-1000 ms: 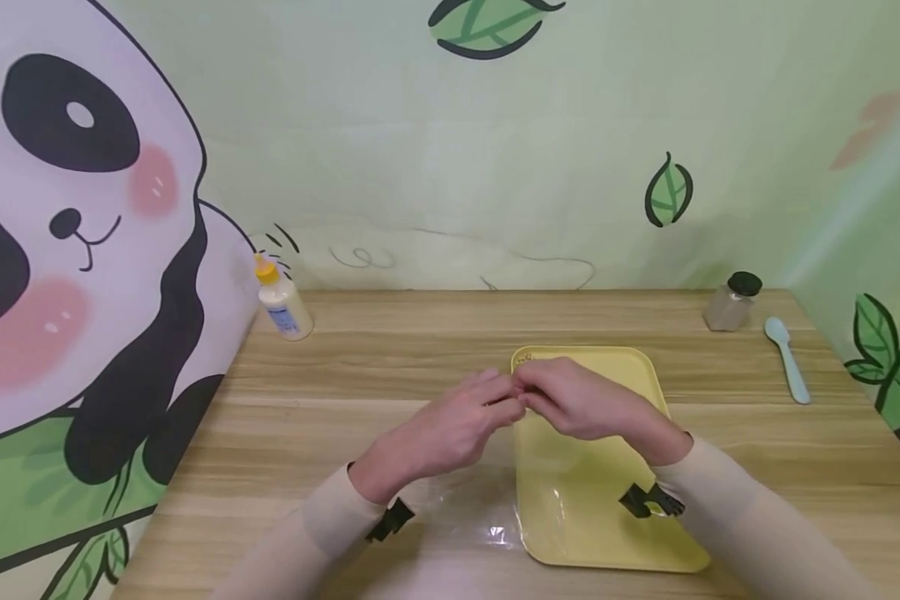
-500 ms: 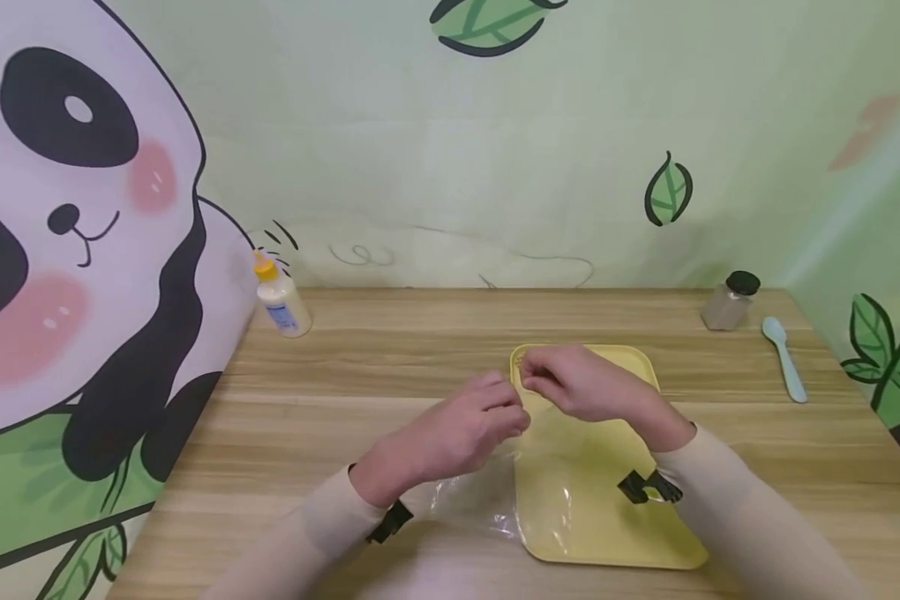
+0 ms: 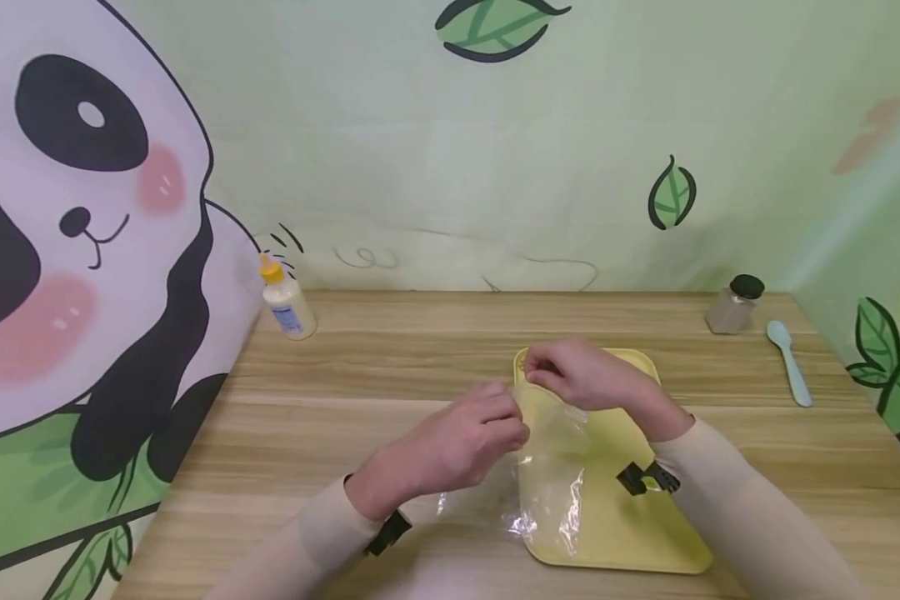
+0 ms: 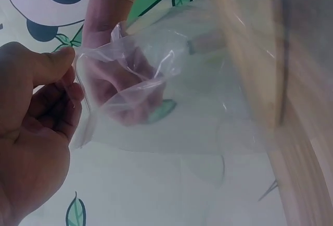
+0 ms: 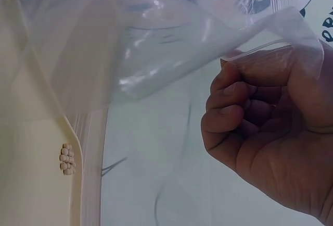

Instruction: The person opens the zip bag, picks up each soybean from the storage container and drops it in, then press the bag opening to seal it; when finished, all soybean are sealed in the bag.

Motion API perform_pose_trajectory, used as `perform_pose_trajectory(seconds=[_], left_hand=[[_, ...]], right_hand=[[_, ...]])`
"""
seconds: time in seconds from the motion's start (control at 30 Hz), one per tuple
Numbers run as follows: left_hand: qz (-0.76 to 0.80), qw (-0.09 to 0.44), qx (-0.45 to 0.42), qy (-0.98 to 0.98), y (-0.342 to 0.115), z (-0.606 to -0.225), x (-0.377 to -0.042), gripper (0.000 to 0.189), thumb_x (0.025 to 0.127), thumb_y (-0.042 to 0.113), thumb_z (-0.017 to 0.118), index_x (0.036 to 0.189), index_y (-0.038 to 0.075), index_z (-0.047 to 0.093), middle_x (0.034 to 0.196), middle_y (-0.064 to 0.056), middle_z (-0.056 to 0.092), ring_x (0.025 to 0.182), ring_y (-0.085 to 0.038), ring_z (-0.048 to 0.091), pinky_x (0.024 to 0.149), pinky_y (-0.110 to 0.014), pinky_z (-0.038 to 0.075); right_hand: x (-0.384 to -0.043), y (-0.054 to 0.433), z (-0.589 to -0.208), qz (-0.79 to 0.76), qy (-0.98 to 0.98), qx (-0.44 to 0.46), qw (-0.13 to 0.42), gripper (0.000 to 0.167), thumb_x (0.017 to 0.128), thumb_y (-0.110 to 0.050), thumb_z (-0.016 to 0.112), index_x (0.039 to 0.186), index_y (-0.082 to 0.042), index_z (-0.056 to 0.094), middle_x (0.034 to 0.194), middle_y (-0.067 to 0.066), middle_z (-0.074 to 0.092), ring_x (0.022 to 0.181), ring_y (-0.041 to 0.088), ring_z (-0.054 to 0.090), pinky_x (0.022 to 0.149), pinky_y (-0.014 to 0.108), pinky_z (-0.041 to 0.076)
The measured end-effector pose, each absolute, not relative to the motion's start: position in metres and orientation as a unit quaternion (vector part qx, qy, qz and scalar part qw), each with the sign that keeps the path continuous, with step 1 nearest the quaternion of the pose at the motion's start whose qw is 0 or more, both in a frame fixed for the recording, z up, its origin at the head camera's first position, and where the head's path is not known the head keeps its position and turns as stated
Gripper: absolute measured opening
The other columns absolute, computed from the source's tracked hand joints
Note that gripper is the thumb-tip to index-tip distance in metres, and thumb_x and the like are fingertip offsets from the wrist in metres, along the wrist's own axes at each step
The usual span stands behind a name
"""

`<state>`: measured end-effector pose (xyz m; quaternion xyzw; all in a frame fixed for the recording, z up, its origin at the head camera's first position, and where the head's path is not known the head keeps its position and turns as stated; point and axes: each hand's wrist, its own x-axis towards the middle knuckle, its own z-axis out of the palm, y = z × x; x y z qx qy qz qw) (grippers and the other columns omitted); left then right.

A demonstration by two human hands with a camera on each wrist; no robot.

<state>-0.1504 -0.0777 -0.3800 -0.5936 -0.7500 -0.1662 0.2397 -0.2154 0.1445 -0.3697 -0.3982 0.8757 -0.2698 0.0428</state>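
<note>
A clear plastic bag (image 3: 551, 492) hangs between both hands, over the left side of a yellow tray (image 3: 630, 533). My left hand (image 3: 468, 437) pinches one side of its edge between thumb and fingers, as the left wrist view shows on the bag (image 4: 192, 96). Farther back, my right hand (image 3: 588, 375) pinches the other side of the edge, fingers curled. In the right wrist view the bag (image 5: 161, 49) drapes away from that hand (image 5: 276, 116). Nothing can be made out inside the bag. A small cluster of beige pellets (image 5: 66, 159) lies in the tray's corner.
At the back left stands a white squeeze bottle (image 3: 288, 308) with an orange cap. A clear jar (image 3: 733, 308) with a black lid stands at the back right, a light blue spoon (image 3: 790, 362) beside it. A painted wall (image 3: 420, 167) bounds the wooden table (image 3: 375, 350).
The hands were together at the bag's edge and have drawn apart. My right hand has moved slightly up and away, and more of the bag now shows spread between them.
</note>
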Motion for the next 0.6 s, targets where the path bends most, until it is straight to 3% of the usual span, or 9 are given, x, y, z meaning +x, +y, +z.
perform_pose_trajectory(seconds=[0.23, 0.6], left_hand=[[-0.151, 0.237, -0.591, -0.756, -0.078, -0.377, -0.142, 0.004, 0.088, 0.010, 0.068, 0.090, 0.012, 0.065, 0.090, 0.002, 0.059, 0.096, -0.016, 0.055, 0.089, -0.027, 0.046], [-0.142, 0.213, -0.580, -0.773, -0.080, -0.371, -0.133, 0.006, 0.089, 0.015, 0.068, 0.088, 0.015, 0.062, 0.090, 0.004, 0.054, 0.093, -0.012, 0.051, 0.078, -0.025, 0.039]], right_hand=[[-0.220, 0.145, -0.371, -0.271, 0.883, -0.379, 0.054, 0.010, 0.096, -0.010, 0.059, 0.086, -0.009, 0.062, 0.072, -0.006, 0.056, 0.063, 0.006, 0.048, 0.057, 0.022, 0.042], [-0.224, 0.144, -0.371, -0.270, 0.886, -0.374, 0.047, 0.010, 0.096, -0.010, 0.059, 0.087, -0.009, 0.063, 0.072, -0.004, 0.058, 0.064, 0.007, 0.048, 0.059, 0.022, 0.042]])
